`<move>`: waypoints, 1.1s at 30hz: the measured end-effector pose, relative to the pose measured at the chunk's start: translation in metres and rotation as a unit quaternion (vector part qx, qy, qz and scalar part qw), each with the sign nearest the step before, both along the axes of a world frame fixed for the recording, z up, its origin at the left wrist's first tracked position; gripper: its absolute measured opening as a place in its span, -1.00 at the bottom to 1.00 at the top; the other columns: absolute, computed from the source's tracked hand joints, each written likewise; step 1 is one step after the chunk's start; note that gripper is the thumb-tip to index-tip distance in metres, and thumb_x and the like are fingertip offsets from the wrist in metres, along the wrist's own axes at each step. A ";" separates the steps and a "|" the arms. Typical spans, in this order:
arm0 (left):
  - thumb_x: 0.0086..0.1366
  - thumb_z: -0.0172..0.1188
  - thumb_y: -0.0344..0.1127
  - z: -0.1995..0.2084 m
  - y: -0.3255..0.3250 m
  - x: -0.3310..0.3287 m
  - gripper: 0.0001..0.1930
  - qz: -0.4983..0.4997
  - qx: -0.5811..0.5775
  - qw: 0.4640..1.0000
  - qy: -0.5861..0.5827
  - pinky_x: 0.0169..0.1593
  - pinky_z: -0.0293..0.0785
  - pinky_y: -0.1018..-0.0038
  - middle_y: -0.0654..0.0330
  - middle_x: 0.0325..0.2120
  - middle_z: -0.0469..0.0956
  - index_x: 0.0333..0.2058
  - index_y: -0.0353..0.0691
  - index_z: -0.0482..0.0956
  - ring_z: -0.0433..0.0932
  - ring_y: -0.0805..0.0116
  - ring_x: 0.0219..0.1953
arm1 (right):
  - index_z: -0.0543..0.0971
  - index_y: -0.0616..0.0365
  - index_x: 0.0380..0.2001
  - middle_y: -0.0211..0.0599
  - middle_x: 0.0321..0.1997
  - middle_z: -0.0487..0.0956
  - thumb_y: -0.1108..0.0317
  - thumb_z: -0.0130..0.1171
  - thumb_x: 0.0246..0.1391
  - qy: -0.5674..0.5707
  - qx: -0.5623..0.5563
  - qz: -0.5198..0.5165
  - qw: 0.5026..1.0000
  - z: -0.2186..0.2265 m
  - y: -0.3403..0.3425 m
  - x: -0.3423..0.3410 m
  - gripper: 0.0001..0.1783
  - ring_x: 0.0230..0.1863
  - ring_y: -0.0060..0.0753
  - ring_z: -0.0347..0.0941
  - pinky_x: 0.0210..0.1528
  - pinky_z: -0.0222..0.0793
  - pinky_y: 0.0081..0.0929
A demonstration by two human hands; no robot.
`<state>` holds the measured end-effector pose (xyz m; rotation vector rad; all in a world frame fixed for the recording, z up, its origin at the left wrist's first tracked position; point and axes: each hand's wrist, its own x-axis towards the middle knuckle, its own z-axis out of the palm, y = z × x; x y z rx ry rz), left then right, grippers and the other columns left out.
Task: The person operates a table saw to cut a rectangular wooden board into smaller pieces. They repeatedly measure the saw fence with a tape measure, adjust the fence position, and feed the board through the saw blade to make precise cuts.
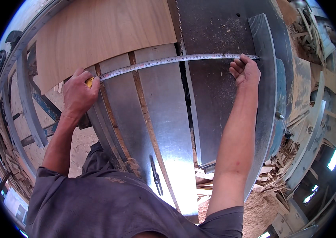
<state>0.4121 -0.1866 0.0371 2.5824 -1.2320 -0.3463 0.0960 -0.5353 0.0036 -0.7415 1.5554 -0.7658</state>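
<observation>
A tape measure (156, 62) is pulled out across a metal saw table (158, 93), its white blade running from left to right. My left hand (79, 92) is closed around the yellow case at the left end, most of which the fingers hide. At the other end my right hand (247, 71) pinches the blade close to the upright metal fence (264, 43). The blade's tip lies near the foot of that fence. Just beyond the tape, a wide wooden panel (108, 31) rests on the left part of the table.
A dark slot (187, 95) divides the light left table from the dark right one, where sawdust is scattered. A dark metal tool (156, 178) lies on the table near my body. Wood offcuts (273, 174) and sawdust (261, 210) pile up beyond the fence, lower right.
</observation>
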 end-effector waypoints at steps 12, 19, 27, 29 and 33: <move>0.19 0.23 -0.19 -0.001 -0.002 -0.001 -0.74 -0.001 -0.003 1.000 0.001 -0.21 0.48 0.20 0.03 -0.38 0.54 -0.43 -0.31 0.63 0.59 -0.03 -0.33 | 0.52 0.29 -0.30 -0.11 -0.47 0.62 0.38 0.18 0.15 -0.003 0.002 0.000 1.000 0.004 0.005 0.003 -0.83 -0.57 -0.22 0.61 -0.60 0.62 -0.35; 0.19 0.23 -0.20 -0.003 -0.001 0.002 -0.75 -0.005 -0.007 1.000 0.008 -0.22 0.48 0.21 0.04 -0.39 0.54 -0.43 -0.32 0.62 0.59 -0.01 -0.34 | 0.53 0.21 -0.36 -0.18 -0.48 0.62 0.36 0.21 0.16 -0.001 0.009 0.000 1.000 0.004 0.003 0.002 -0.86 -0.56 -0.26 0.61 -0.60 0.61 -0.36; 0.18 0.24 -0.20 -0.003 -0.003 0.003 -0.76 -0.009 -0.007 1.000 0.001 -0.23 0.48 0.21 0.04 -0.39 0.53 -0.43 -0.31 0.62 0.59 -0.02 -0.34 | 0.54 0.23 -0.35 -0.17 -0.48 0.63 0.35 0.20 0.16 0.008 0.003 0.008 1.000 0.003 0.002 0.002 -0.85 -0.56 -0.25 0.61 -0.60 0.61 -0.36; 0.18 0.24 -0.21 -0.003 -0.003 0.003 -0.76 -0.011 -0.007 1.000 0.001 -0.22 0.48 0.21 0.04 -0.38 0.54 -0.43 -0.31 0.63 0.59 -0.02 -0.34 | 0.54 0.23 -0.34 -0.17 -0.48 0.63 0.35 0.21 0.16 0.009 0.002 0.011 1.000 0.004 0.002 0.003 -0.85 -0.56 -0.25 0.61 -0.60 0.61 -0.36; 0.18 0.24 -0.19 -0.002 -0.003 0.004 -0.75 -0.007 -0.005 1.000 0.004 -0.22 0.49 0.20 0.03 -0.38 0.54 -0.42 -0.30 0.63 0.59 -0.03 -0.34 | 0.54 0.24 -0.33 -0.16 -0.48 0.63 0.35 0.22 0.15 0.003 -0.005 0.016 1.000 0.003 0.003 0.006 -0.84 -0.56 -0.25 0.61 -0.59 0.61 -0.36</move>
